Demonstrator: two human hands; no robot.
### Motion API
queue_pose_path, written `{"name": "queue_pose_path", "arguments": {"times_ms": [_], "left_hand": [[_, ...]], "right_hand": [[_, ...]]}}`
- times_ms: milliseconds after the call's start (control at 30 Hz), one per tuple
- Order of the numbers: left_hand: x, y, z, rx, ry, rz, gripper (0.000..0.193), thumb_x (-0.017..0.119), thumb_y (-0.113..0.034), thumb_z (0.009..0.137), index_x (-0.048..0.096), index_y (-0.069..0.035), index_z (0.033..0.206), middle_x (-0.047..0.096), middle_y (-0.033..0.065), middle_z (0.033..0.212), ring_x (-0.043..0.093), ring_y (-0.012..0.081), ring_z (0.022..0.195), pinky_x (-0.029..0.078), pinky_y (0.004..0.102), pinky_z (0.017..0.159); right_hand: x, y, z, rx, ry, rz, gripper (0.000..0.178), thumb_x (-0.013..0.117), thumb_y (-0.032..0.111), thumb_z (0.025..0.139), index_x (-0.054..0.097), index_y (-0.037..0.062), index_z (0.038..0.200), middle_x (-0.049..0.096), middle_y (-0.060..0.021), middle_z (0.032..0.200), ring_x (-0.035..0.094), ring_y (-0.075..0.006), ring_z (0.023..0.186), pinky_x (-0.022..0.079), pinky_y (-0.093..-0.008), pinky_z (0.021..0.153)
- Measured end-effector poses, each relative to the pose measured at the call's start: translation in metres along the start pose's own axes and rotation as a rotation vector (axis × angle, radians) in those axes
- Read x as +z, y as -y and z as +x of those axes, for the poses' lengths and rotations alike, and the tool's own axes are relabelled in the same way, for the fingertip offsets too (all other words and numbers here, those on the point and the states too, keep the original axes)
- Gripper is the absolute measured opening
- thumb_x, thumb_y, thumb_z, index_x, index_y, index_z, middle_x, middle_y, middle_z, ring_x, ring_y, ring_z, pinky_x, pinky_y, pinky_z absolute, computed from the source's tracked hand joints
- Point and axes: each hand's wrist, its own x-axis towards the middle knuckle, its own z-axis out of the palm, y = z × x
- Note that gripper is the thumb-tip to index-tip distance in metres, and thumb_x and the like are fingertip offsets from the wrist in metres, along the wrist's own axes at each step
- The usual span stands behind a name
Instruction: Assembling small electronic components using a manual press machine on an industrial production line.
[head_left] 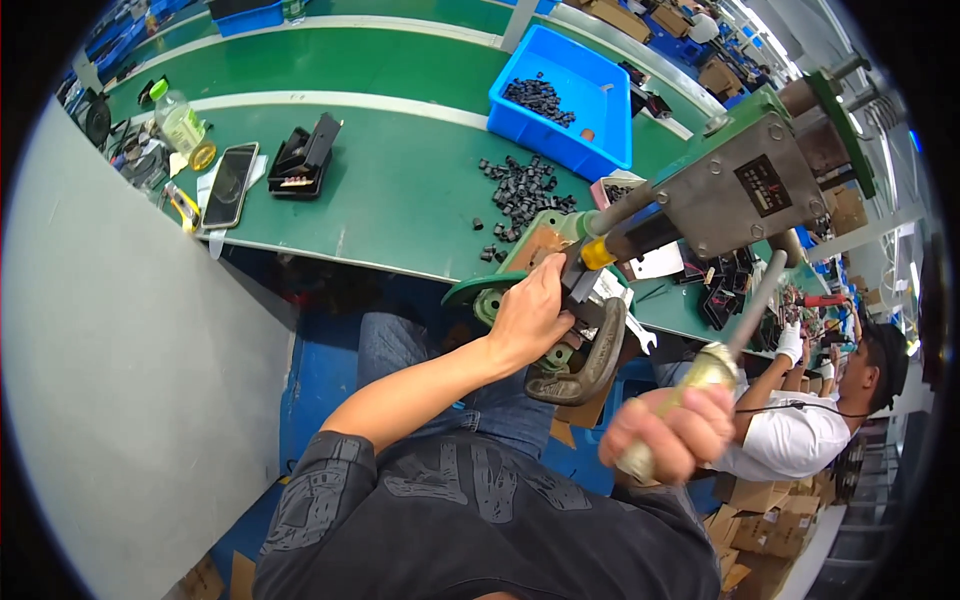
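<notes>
My left hand is closed around a dark block-like plastic part, keeping it on the base of a green and grey hand press. Just above that part is the press's ram, with a yellow band near its tip; whether they touch I cannot tell. Slightly blurred, my right hand wraps around the tape-covered handle of the press lever. A metal C-clamp sits at the press base, right beside my left fingers. An open-ended wrench lies close to it.
Small black caps lie loose behind the press, below a blue bin holding more. Farther left are a black case, a phone, a bottle and a cutter knife. A co-worker sits at the right.
</notes>
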Motion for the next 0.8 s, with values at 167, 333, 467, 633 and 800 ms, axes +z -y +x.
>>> {"name": "queue_pose_path", "arguments": {"times_ms": [167, 333, 467, 633, 800], "left_hand": [[-0.003, 0.006, -0.008, 0.045, -0.076, 0.008, 0.067, 0.064, -0.006, 0.068, 0.043, 0.005, 0.131, 0.062, 0.0232, 0.115, 0.064, 0.0392, 0.096, 0.052, 0.0385, 0.081], [-0.005, -0.006, 0.004, 0.093, -0.167, -0.008, 0.064, 0.061, -0.004, 0.070, 0.045, 0.002, 0.132, 0.062, 0.0199, 0.114, 0.061, 0.0371, 0.097, 0.050, 0.0375, 0.085], [-0.017, -0.014, 0.019, -0.088, -0.345, -0.222, 0.059, 0.055, 0.001, 0.070, 0.049, 0.001, 0.129, 0.063, 0.0162, 0.113, 0.059, 0.0320, 0.097, 0.048, 0.0346, 0.086], [-0.059, 0.015, 0.040, -0.299, -0.557, -0.745, 0.056, 0.046, 0.008, 0.067, 0.055, 0.001, 0.121, 0.064, 0.0121, 0.110, 0.057, 0.0236, 0.095, 0.045, 0.0285, 0.084], [-0.091, 0.042, 0.051, -0.302, -0.560, -1.081, 0.058, 0.039, 0.011, 0.063, 0.058, 0.002, 0.117, 0.064, 0.0106, 0.107, 0.057, 0.0192, 0.091, 0.043, 0.0217, 0.082]], "right_hand": [[0.008, -0.029, 0.047, -0.142, -0.238, 0.250, 0.020, 0.063, 0.015, 0.078, 0.055, 0.0157, 0.096, 0.051, -0.0029, 0.092, 0.052, -0.0178, 0.086, 0.043, -0.0373, 0.080], [-0.049, -0.146, 0.169, 0.099, -0.128, 0.530, 0.039, 0.054, 0.011, 0.090, 0.053, -0.0054, 0.126, 0.057, -0.0205, 0.130, 0.059, -0.0283, 0.112, 0.047, -0.0405, 0.095], [-0.013, -0.217, 0.188, 0.722, -0.386, 0.879, 0.051, 0.051, 0.046, 0.100, 0.058, -0.0024, 0.117, 0.067, -0.0132, 0.103, 0.059, -0.0156, 0.084, 0.044, -0.0296, 0.077], [0.007, -0.312, -0.060, 0.861, 0.102, -0.339, 0.049, 0.051, 0.049, 0.097, 0.060, 0.0023, 0.108, 0.068, -0.0133, 0.090, 0.065, -0.0281, 0.081, 0.050, -0.0369, 0.075], [0.037, -0.320, -0.227, 1.457, 0.477, -0.547, 0.076, 0.058, 0.067, 0.085, 0.037, -0.0005, 0.112, 0.061, -0.0340, 0.105, 0.062, -0.0497, 0.097, 0.050, -0.0504, 0.084]]}}
